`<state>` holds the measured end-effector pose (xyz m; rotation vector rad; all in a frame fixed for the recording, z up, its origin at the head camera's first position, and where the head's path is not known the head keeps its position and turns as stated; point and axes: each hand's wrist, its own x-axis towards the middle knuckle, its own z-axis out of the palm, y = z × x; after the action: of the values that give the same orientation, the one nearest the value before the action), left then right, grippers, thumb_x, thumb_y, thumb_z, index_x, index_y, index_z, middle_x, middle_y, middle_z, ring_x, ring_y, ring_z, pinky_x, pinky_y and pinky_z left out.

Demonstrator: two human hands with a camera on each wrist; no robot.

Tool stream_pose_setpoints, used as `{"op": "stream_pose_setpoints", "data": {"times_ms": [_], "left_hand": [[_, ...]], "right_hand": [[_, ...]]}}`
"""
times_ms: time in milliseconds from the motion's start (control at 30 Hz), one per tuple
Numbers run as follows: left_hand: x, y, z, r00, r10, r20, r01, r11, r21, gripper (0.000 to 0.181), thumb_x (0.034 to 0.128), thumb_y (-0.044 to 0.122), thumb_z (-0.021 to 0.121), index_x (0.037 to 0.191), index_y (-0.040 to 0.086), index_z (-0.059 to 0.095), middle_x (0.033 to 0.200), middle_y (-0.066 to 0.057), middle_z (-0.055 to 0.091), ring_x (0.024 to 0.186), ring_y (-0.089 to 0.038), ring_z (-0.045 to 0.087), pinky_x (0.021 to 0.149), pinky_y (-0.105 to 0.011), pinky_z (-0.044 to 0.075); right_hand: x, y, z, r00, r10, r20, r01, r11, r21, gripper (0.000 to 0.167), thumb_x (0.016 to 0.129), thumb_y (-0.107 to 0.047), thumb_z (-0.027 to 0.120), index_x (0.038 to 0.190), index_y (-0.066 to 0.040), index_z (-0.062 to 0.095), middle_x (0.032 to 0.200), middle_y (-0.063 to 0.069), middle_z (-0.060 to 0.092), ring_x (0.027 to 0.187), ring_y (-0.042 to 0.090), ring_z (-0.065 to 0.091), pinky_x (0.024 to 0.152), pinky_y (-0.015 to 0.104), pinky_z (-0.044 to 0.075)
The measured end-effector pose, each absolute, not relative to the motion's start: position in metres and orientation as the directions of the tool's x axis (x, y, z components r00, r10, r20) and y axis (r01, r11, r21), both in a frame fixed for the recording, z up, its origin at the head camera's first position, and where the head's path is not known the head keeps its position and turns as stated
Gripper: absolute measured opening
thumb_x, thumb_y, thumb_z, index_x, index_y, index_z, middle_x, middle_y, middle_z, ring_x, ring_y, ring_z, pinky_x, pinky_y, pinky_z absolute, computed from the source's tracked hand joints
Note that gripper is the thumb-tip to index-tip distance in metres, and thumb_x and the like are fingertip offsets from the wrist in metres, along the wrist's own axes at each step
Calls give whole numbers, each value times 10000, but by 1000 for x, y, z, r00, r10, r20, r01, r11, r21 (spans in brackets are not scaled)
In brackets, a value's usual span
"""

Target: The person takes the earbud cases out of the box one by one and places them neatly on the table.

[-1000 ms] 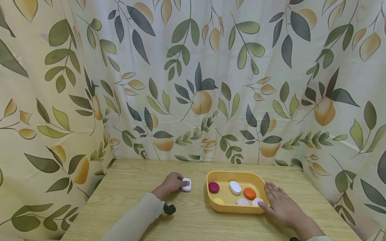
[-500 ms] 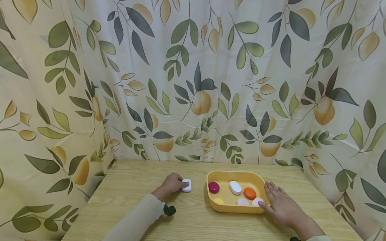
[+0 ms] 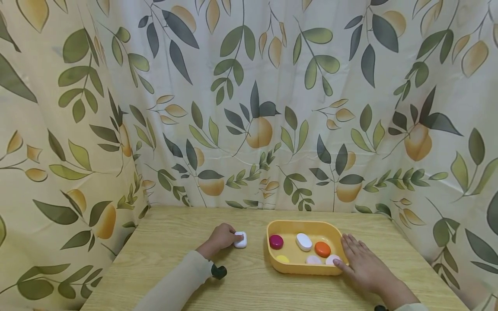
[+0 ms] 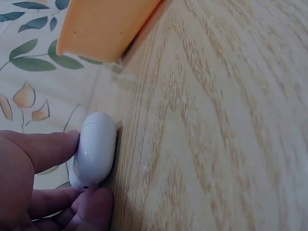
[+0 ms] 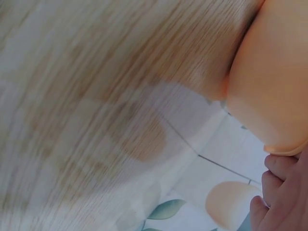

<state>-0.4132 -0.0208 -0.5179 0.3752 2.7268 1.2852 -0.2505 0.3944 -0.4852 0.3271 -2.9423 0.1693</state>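
Observation:
Left of the yellow tub, my left hand point(image 3: 222, 236) pinches a white earbud case point(image 3: 241, 239) at the tabletop. The left wrist view shows the glossy case point(image 4: 97, 144) with a lid seam, the thumb at one side and curled fingertips at its lower end. My right hand point(image 3: 365, 268) rests against the right end of the yellow tub point(image 3: 303, 269), fingers straight, thumb over the rim. Inside the tub lie a magenta rounded piece point(image 3: 276, 242), a white oval one point(image 3: 304, 242), an orange one point(image 3: 322, 249), a partly hidden yellow one point(image 3: 282, 259) and two pale pink ones point(image 3: 313, 259).
Under everything is a light wood-grain table point(image 3: 249, 293). A curtain point(image 3: 249, 172) printed with leaves and fruit hangs behind the table and along both sides. A dark band point(image 3: 218, 271) sits at the left wrist.

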Motion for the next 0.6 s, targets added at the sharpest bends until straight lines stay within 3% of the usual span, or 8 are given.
{"op": "stream_pose_setpoints", "data": {"times_ms": [333, 600], "left_hand": [[-413, -22, -517, -964, 266, 5, 177, 625, 760, 268, 827, 269, 786, 858, 23, 685, 784, -21, 616, 647, -142, 558, 538, -249, 475], [-413, -21, -518, -963, 268, 9, 176, 606, 776, 280, 833, 279, 784, 860, 15, 695, 775, -24, 632, 590, -129, 588, 524, -252, 515]], "right_hand": [[-251, 394, -485, -960, -208, 186, -228, 969, -92, 802, 994, -534, 443, 1439, 122, 325, 1520, 275, 274, 1395, 457, 218, 1139, 563, 160], [-250, 395, -487, -955, -219, 201, -240, 967, -90, 784, 998, -517, 449, 1443, 116, 323, 1522, 271, 272, 1394, 454, 223, 1162, 380, -55]]}}
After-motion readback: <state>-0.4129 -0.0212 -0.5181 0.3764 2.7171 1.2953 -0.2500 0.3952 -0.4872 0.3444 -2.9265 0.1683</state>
